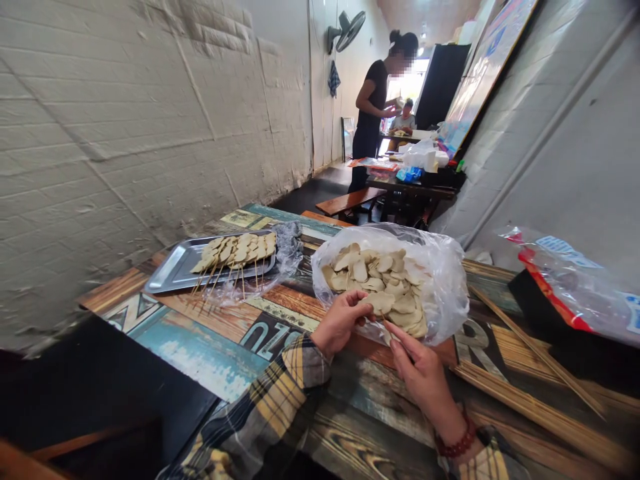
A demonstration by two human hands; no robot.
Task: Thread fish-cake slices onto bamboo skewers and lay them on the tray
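Over the near edge of an open clear plastic bag (453, 260), my two hands are close together. My left hand (343, 321) is closed, thumb and fingers pinching a pale beige flat slice (379, 303). In my right hand (423, 373) is a thin wooden skewer (384, 320), its tip end near the left fingertips. Another pale piece hangs just by the right fingers; whether it is on the skewer I cannot tell. A heap of similar slices (395, 267) fills the bag. Several loaded skewers (235, 252) lie on a metal tray (173, 267) to the left.
Bare skewers (540, 410) lie on the patterned wooden table (210, 333) at right. Crumpled plastic film (289, 247) touches the tray. A red-edged plastic packet (565, 287) lies far right. Beyond, one person (373, 100) stands by another table and another sits.
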